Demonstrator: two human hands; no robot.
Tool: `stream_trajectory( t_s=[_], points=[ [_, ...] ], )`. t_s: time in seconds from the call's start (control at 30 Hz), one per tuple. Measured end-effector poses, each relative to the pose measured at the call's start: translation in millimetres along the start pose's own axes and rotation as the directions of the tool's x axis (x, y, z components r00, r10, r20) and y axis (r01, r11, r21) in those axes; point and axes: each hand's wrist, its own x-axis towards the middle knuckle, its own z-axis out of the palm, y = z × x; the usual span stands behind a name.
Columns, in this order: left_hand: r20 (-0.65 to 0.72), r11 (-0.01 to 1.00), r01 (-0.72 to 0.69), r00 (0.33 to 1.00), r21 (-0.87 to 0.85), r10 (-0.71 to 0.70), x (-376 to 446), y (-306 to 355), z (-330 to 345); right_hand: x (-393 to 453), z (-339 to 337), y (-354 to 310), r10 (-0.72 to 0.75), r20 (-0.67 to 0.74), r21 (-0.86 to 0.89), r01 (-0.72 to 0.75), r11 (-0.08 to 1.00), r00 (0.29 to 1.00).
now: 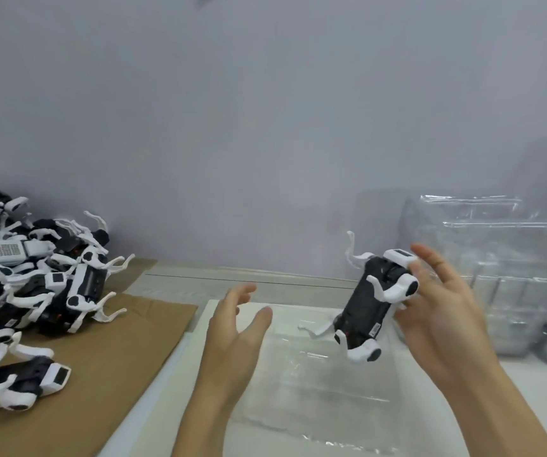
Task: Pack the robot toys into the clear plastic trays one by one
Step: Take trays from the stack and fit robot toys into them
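Above a glossy, seemingly empty clear tray, right hand grips a black-and-white robot toy; left hand spread.

A packing workbench: heaped robot toys, cardboard, stacked clear trays.

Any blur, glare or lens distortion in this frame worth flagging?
Head view: soft all over, with motion blur on the left hand and the toy in the right hand; glare streaks on the tray and the tray stack; wide-angle bending at the edges; even light, faint shadows.
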Motion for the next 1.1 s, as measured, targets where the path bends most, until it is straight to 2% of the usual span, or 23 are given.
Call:
stream_trajectory(
  t_s=[0.07,0.13,0.23,0.3,0.4,0.5,0.57,0.63,0.7,0.77,0.87,0.93,1.1],
  points=[
    [0.003,0.989,-0.124,0.992,-0.077,0.124,1.3,18.1,-0.3,0.2,2.2,0.6,0.005,0.066,-0.024,-0.003,1.0,0.998],
    [0.119,0.971,-0.196,0.97,-0.137,0.213,-0.5,34.6,2.7,-0.6,5.7,-0.1,0.0,0.126,-0.048,0.006,0.999,0.992],
    [0.369,0.975,-0.191,0.903,-0.11,0.218,-7.2,49.1,13.5,-3.9,14.7,-0.4,-0.033,0.196,-0.069,0.047,0.996,0.98],
    [0.432,0.976,-0.205,0.876,-0.071,0.216,-10.3,52.9,20.1,-7.0,22.6,0.4,-0.084,0.223,-0.129,0.115,0.985,0.971],
    [0.371,0.964,-0.244,0.889,-0.11,0.267,-9.5,52.0,21.9,-12.4,34.9,2.3,-0.168,0.257,-0.202,0.222,0.954,0.952],
    [0.251,0.953,-0.243,0.926,-0.18,0.283,-5.5,48.0,21.0,-16.5,44.4,7.4,-0.215,0.274,-0.234,0.282,0.93,0.937],
    [0.173,0.945,-0.216,0.949,-0.246,0.262,-4.0,44.7,22.6,-17.8,45.5,11.1,-0.263,0.273,-0.339,0.349,0.874,0.925],
    [0.075,0.925,-0.142,0.981,-0.351,0.179,-2.5,40.4,25.0,-16.8,42.4,13.0,-0.309,0.323,-0.561,0.443,0.699,0.895],
    [0.014,0.864,-0.01,1.0,-0.503,0.02,-0.5,36.2,27.5,-18.1,40.2,14.1,-0.248,0.409,-0.716,0.478,0.509,0.878],
    [0.035,0.771,0.109,0.993,-0.628,-0.112,1.4,32.2,29.4,-21.5,40.9,17.4,-0.182,0.488,-0.774,0.52,0.363,0.853],
    [0.055,0.743,0.137,0.989,-0.655,-0.134,2.2,30.5,31.3,-25.9,45.1,26.0,-0.138,0.528,-0.816,0.546,0.191,0.838],
    [0.064,0.779,0.115,0.993,-0.616,-0.096,1.7,29.8,32.4,-24.4,45.7,28.8,-0.172,0.508,-0.832,0.532,0.154,0.844],
    [0.197,0.908,0.074,0.98,-0.412,0.01,-0.3,33.1,29.7,-14.0,35.1,21.7,-0.235,0.443,-0.844,0.49,0.215,0.865]
  ],
)
